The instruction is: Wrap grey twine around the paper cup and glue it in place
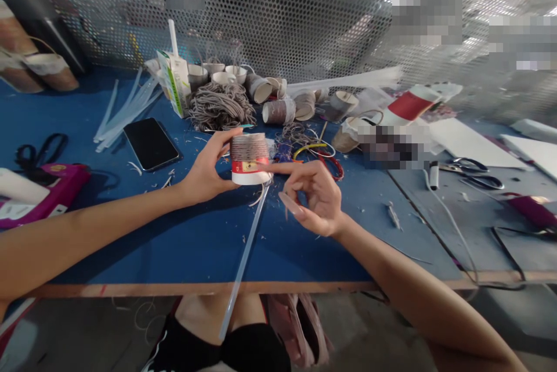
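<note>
A paper cup (250, 176) with a red band, held upside down or upright I cannot tell, has grey-brown cord wound round its upper part. My left hand (206, 169) grips it from the left, thumb low and fingers at the top. The index finger of my right hand (315, 195) points at the cup's right side, touching or nearly touching it; its other fingers are curled, with a thin strip by the thumb. A translucent glue stick (243, 267) slants from beneath the cup past the table edge.
A phone (151, 144) lies left of centre, near a purple glue gun (65, 192). Behind are a heap of cord (221, 106) and several wrapped cups (278, 111). Scissors (470, 167) lie right, beside a cable (452, 221). A perforated metal screen (270, 24) stands behind.
</note>
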